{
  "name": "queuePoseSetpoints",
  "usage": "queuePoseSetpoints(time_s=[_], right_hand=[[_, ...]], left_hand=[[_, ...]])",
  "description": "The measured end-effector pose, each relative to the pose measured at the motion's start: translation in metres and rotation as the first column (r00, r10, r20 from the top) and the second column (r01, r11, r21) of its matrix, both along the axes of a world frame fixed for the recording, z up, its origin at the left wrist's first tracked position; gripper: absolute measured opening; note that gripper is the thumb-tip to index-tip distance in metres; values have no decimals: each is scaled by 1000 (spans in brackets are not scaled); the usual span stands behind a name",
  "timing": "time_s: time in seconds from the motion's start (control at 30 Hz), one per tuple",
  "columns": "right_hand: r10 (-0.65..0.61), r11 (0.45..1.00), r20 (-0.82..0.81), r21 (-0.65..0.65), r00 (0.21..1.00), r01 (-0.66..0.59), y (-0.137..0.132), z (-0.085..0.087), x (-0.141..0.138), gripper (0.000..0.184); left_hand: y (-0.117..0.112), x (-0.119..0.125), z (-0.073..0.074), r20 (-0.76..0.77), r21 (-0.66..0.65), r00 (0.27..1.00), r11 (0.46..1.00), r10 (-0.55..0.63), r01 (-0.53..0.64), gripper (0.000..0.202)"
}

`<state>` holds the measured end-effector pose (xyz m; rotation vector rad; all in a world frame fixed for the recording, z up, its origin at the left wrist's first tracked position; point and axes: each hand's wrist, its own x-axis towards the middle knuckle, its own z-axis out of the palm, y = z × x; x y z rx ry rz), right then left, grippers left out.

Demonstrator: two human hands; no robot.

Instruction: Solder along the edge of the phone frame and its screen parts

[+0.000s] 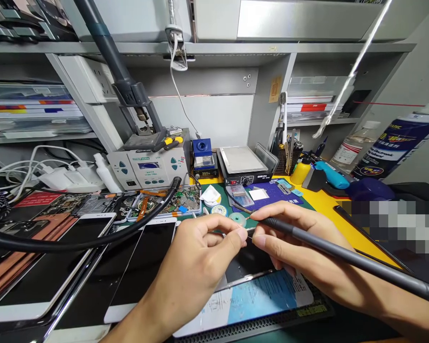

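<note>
Two hands meet at the centre of the head view, above one dark opened device [248, 261] that lies on the bench toward 6 o'clock. The left hand [196, 257] comes in from 7 o'clock. Its thumb and forefinger are pinched together on a fine strand [249, 229] (too thin to name for certain), and its other fingers are curled under. The right hand [289, 243] comes in from 4 o'clock and grips one soldering iron [343, 255] like a pen. The iron's dark handle runs off toward 4 o'clock, and its tip points to 10 o'clock, just above the pinch. I cannot tell whether the tip touches the strand. One blue-and-white sheet [260, 297] lies under the wrists at 6 o'clock, touching the device's near edge.

Two white-framed phones [53, 271] lie face up, side by side, at 8 o'clock. One black hose [93, 240] arches across them. One tray of circuit boards [171, 200] sits at 11 o'clock from the hands, and behind it stands one grey rework station [148, 166]. At 12 o'clock there are one small blue unit [202, 155] and one heating plate [243, 164], just beside each other. One pale green reel [238, 219] lies just beyond the iron's tip. Toward 2 o'clock stand one yellow bottle [301, 171] and one clear bottle [353, 143], and one blue spray can [396, 143] is tilted, well apart from the hands.
</note>
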<state>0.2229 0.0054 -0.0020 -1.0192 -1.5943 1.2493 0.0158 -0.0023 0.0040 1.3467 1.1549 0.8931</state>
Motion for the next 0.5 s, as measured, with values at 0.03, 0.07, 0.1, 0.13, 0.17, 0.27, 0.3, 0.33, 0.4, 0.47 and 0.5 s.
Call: queuePoseSetpoints(time_s=[0.03,0.07,0.1,0.13,0.17,0.27,0.3,0.33,0.4,0.47,0.5], right_hand=[[-6,1000,7,7,1000,6,0,1,2,14],[-19,1000,19,21,1000,19,1,2,4,15],[-37,999,38,42,999,35,1,3,7,15],[-57,996,67,67,996,53,2,3,11,14],[-82,993,102,99,991,72,4,4,16,14],[-114,975,238,213,965,63,9,1,34,16],[-123,969,288,242,950,52,10,-1,39,19],[-122,969,336,245,934,38,12,-5,43,25],[-131,969,379,245,916,37,13,-13,49,32],[-139,970,391,239,910,46,13,-21,51,35],[-143,970,394,239,908,49,13,-24,51,37]], left_hand=[[0,-1,0,-23,18,1000,1000,2,-1,27],[0,-2,0,-47,36,999,999,1,0,28],[0,-3,0,-66,50,998,999,2,1,28],[0,-4,0,-84,66,996,998,-6,12,28],[-1,-4,0,-106,83,994,996,-16,25,29],[-3,-5,0,-224,98,973,992,-52,75,33],[-3,-5,0,-275,101,959,990,-64,95,34],[-3,-5,-1,-322,114,944,987,-67,110,35],[-3,-4,-5,-394,185,917,973,-57,140,34],[-3,-2,-10,-441,287,897,944,-21,163,32],[-3,-2,-12,-458,334,889,927,2,170,31]])
